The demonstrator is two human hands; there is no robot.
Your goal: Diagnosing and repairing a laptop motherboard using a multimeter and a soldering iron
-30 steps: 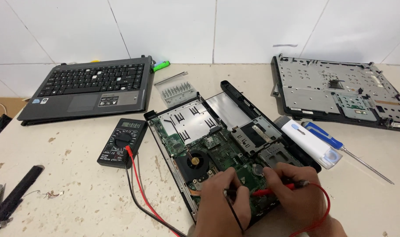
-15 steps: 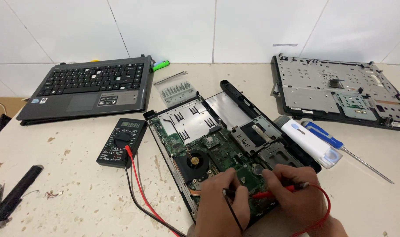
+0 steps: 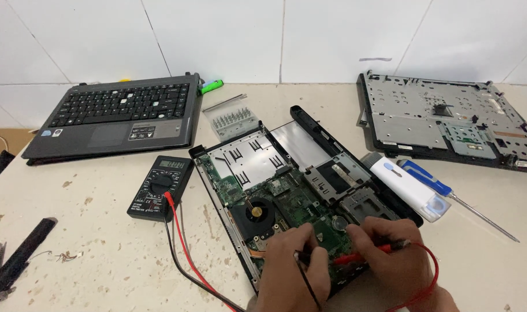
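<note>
Opened laptop base (image 3: 298,190): lies diagonally at the middle of the bench (image 3: 101,254), top cover off, so the green circuit board (image 3: 298,202), round fan (image 3: 254,211) and silver shield plates are bare and reachable from above

Left hand (image 3: 292,268): at the near end of the board, fingers closed in a pen-like pinch on the black probe (image 3: 305,267), tip pointed down at the board; the exact contact point is hidden under the hand

Right hand (image 3: 393,257): just beside the left, fingers closed round the red probe (image 3: 367,254), which lies nearly flat and points leftward toward the same patch of board, the two tips kept close together

Multimeter (image 3: 160,186): black, flat on the bench left of the laptop base, display facing up and toward the person, apparently so it reads at a glance; its red lead (image 3: 182,242) and black lead (image 3: 185,271) trail slack across the bench to the hands

Keyboard deck (image 3: 116,115): removed black upper shell with keys, set aside at the far left against the white tiled wall

Bit set (image 3: 234,120): clear holder of small driver bits, open, between the keyboard deck and the laptop base, within reach

Grey metal chassis (image 3: 448,118): another stripped laptop part, at the far right, well apart from the work

Blue-handled screwdriver (image 3: 448,193): flat on the bench right of the laptop base, beside a white oblong device (image 3: 408,185) with a clear end

Green marker (image 3: 211,86): by the wall behind the keyboard deck
</note>
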